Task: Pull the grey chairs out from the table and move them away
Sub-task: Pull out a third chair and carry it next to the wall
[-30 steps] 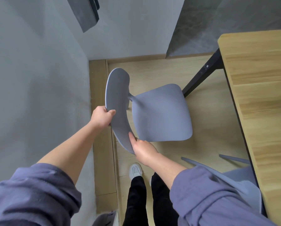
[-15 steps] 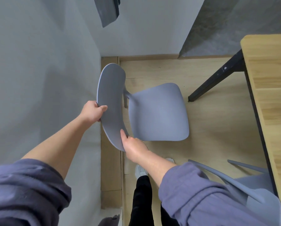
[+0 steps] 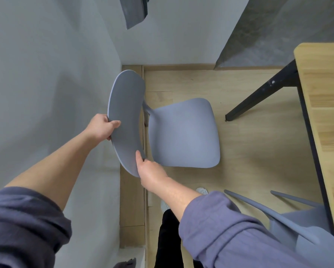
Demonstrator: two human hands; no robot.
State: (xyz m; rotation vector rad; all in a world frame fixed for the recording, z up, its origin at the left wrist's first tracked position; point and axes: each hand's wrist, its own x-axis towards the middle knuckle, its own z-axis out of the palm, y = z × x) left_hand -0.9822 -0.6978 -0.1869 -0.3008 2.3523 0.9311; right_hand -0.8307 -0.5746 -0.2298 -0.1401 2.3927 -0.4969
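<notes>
A person is standing in a narrow corner of a room, looking down at a grey chair (image 3: 183, 132) and gripping its backrest (image 3: 126, 117) with both hands. The left hand (image 3: 102, 127) is wrapping around the outer edge of the backrest, on the side away from the table, thumb lying on the inner face and the fingers curling behind. The right hand (image 3: 152, 172) is clasping the lower end of the backrest, nearest the person, thumb pressing on the inner face. Both forearms are bare, with purple sleeves (image 3: 230, 229) pushed up.

The wooden table (image 3: 325, 105) is running along the far side of the chair from the hands. The chair's seat is facing the table and is sitting well apart from it, with bare wood floor (image 3: 249, 151) showing between them. One black table leg (image 3: 259, 93) is slanting down to the floor just beyond the seat's far corner. The backrest is sitting close to the grey wall (image 3: 46, 74) opposite the table.

A second grey chair (image 3: 301, 229) is standing right against the table's edge, nearer the person, partly hidden by the right sleeve. A white shoe (image 3: 202, 190) is showing on the floor between the two chairs.
</notes>
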